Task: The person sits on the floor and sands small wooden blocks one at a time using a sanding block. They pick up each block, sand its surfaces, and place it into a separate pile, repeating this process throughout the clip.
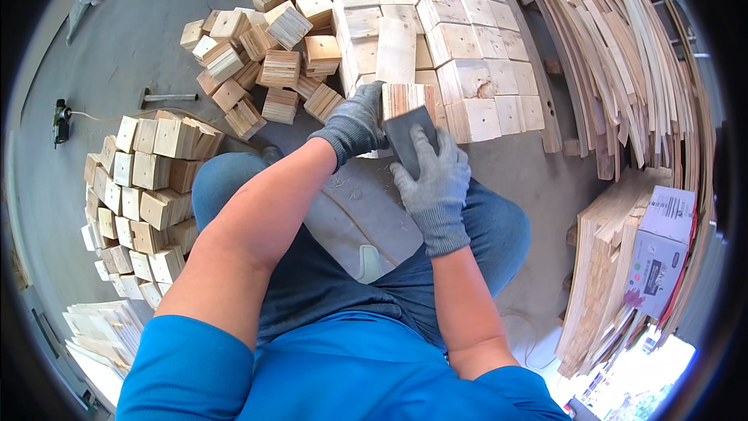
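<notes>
My left hand (353, 126), in a grey knit glove, is closed on the left side of a plywood block (408, 97) with striped, layered edges. My right hand (438, 191), gloved the same way, grips a dark grey sanding block (403, 134), its thumb and fingers at the edges. The sanding block lies tilted against the near part of the plywood block, covering some of it. Both hands are in front of my knees. Just beyond them stands a neat stack of pale wooden blocks (467, 35), with a flat wooden piece (396, 51) on top.
Loose wooden blocks (280, 68) lie heaped left of the stack. Another pile of blocks (152, 187) rises by my left knee. Long wood strips (615, 54) are stacked at the right, near a printed carton (661, 249). A hammer (167, 97) and a cord lie on the floor.
</notes>
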Available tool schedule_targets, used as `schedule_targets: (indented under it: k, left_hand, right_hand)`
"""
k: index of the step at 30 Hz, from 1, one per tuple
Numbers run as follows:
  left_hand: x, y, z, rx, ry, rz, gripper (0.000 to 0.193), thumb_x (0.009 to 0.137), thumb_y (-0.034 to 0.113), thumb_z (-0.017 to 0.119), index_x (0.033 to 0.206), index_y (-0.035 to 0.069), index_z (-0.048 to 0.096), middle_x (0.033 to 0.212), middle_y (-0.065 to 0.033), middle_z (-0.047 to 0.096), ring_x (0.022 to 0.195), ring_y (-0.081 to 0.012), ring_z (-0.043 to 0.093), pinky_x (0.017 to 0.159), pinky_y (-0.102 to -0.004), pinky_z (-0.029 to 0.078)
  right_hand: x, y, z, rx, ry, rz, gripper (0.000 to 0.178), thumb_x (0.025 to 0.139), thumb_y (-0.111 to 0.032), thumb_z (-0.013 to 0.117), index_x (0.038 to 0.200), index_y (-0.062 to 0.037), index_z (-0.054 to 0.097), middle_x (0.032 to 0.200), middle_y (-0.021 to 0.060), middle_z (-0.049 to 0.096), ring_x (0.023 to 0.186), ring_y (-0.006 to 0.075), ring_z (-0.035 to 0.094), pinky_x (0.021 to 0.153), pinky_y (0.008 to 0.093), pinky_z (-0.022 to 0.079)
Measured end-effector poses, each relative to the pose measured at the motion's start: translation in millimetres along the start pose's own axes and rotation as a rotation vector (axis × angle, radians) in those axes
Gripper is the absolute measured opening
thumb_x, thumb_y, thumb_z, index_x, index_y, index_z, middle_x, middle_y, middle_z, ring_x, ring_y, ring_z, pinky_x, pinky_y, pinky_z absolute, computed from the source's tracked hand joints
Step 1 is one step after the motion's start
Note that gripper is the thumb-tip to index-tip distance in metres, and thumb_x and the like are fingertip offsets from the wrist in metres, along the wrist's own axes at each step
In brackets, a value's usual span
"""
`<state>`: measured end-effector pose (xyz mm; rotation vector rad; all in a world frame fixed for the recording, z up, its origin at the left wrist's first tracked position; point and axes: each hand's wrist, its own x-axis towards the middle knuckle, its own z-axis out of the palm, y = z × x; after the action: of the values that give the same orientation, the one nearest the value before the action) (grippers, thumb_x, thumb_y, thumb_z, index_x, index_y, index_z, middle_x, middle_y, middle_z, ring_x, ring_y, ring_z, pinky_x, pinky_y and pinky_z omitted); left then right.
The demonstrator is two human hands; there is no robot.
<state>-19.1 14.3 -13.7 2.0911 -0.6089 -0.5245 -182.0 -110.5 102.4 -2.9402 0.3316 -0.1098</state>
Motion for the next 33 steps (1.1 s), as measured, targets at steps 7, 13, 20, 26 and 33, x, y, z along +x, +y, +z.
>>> schedule_targets:
  k: [7,13,20,26,33]
  left_hand:
    - [-2,7,-4,0.042,-0.041,-0.03,0.119,0.066,0.037,0.101,0.161,0.003,0.038,0.152,-0.0283,0.054,0.141,-0.0445,0.056,0.121,-0.0458,0.047]
    - [-5,10,-6,0.028,0.029,-0.03,0.119,0.061,0.042,0.105,0.157,0.004,0.045,0.151,-0.0265,0.058,0.137,-0.0434,0.061,0.116,-0.0456,0.051]
    - [-2,3,-5,0.078,-0.029,-0.009,0.122,0.062,0.043,0.103,0.158,0.001,0.042,0.15,-0.0285,0.056,0.139,-0.0445,0.058,0.119,-0.0461,0.048]
    - [-3,8,-4,0.11,-0.032,-0.015,0.124,0.064,0.044,0.102,0.16,-0.001,0.037,0.15,-0.0307,0.053,0.141,-0.045,0.056,0.121,-0.0468,0.046]
    - [-4,7,-5,0.059,0.017,-0.027,0.115,0.065,0.035,0.102,0.158,0.005,0.042,0.145,-0.0284,0.059,0.137,-0.0458,0.059,0.116,-0.0477,0.05]
  right_hand:
    - [48,3,10,0.021,0.055,-0.015,0.071,0.084,-0.038,0.086,0.149,-0.017,0.066,0.149,0.0254,0.057,0.129,0.0451,0.059,0.109,0.056,0.05]
    - [131,-2,10,-0.016,0.071,0.002,0.067,0.085,-0.038,0.086,0.146,-0.0184,0.068,0.134,0.021,0.066,0.114,0.0414,0.068,0.097,0.0516,0.056]
    - [38,-4,8,-0.015,0.05,-0.028,0.074,0.084,-0.037,0.087,0.152,-0.0191,0.063,0.147,0.0219,0.056,0.13,0.0429,0.058,0.109,0.0573,0.047]
    - [-6,8,8,-0.014,0.04,-0.023,0.072,0.085,-0.036,0.086,0.151,-0.0207,0.064,0.149,0.0218,0.054,0.131,0.0443,0.056,0.111,0.058,0.046]
    - [117,6,5,0.023,0.077,0.078,0.068,0.083,-0.035,0.086,0.146,-0.0173,0.068,0.144,0.0234,0.063,0.129,0.0441,0.063,0.111,0.0528,0.052]
